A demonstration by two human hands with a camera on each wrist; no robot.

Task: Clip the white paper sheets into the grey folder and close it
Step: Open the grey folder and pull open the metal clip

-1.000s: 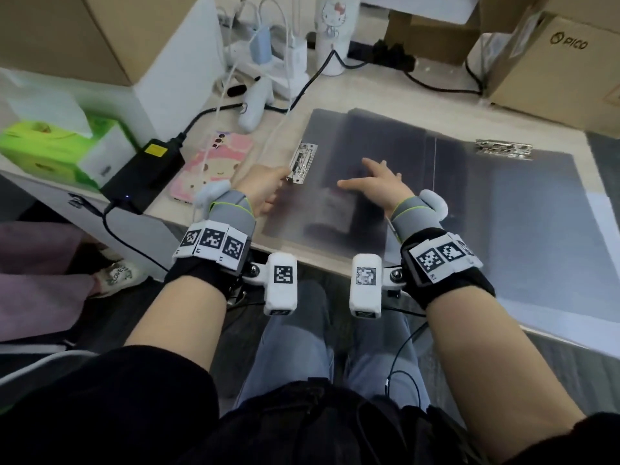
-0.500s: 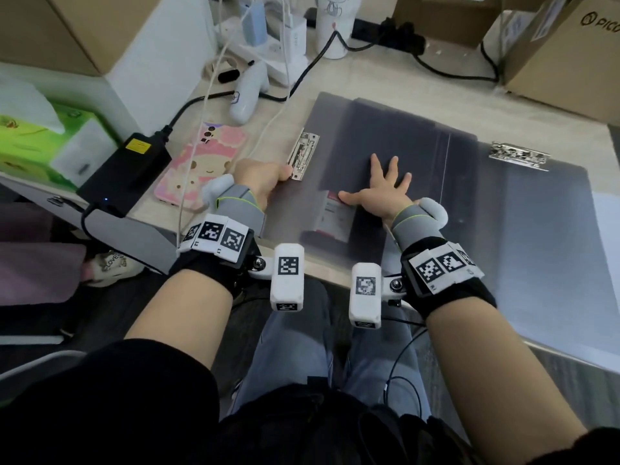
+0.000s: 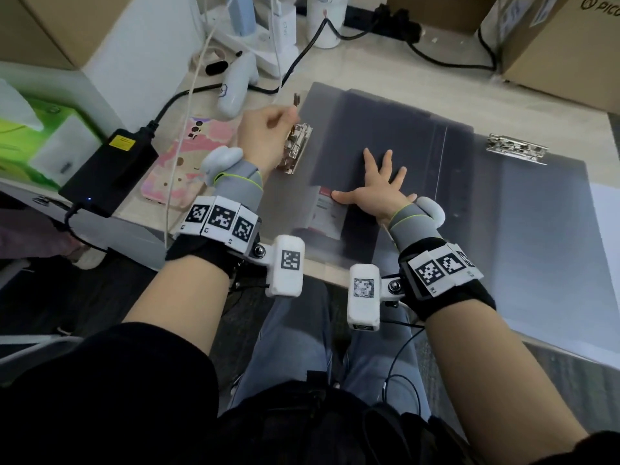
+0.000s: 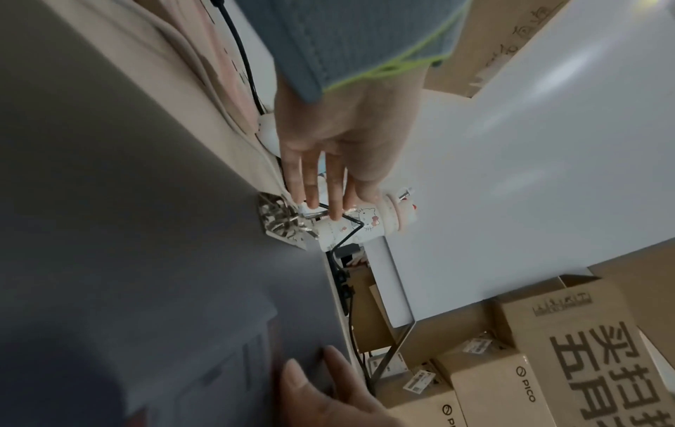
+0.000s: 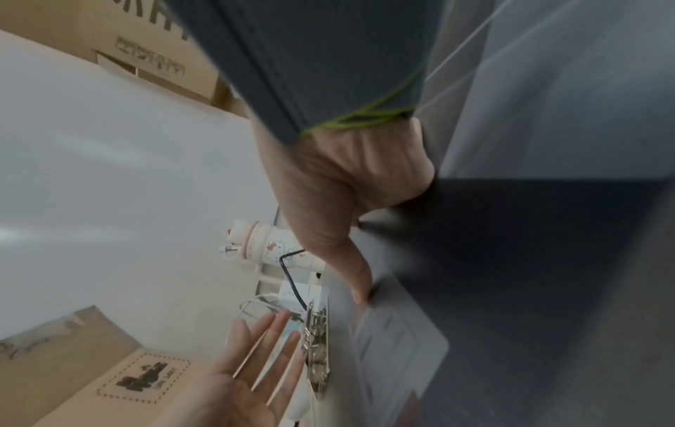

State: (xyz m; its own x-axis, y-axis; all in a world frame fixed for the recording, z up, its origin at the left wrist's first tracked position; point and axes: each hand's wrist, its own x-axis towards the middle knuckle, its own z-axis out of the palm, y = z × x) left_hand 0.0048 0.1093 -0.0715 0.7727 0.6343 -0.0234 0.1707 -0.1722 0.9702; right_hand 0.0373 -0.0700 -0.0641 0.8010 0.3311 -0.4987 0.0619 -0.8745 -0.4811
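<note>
The grey folder (image 3: 419, 135) lies open on the table. On its left flap sits a metal clip (image 3: 297, 151) with its lever standing up. My left hand (image 3: 268, 132) is at that clip; the left wrist view shows its straight fingers (image 4: 310, 190) touching the lever beside the clip (image 4: 281, 219). My right hand (image 3: 379, 182) presses flat with spread fingers on the left flap; its thumb (image 5: 350, 260) lies on the grey sheet. A second metal clip (image 3: 516, 152) sits at the top of the right half. White paper (image 3: 607, 213) shows past the folder's right edge.
A pink phone (image 3: 188, 159), a black power adapter (image 3: 110, 166) and a white controller (image 3: 235, 85) with cables lie left of the folder. A green tissue box (image 3: 33, 139) is at far left. Cardboard boxes (image 3: 563, 48) stand behind. The table's front edge (image 3: 328, 276) is by my wrists.
My left hand has moved up at the left clip and its lever now stands raised. My right hand went from hovering to lying flat on the folder.
</note>
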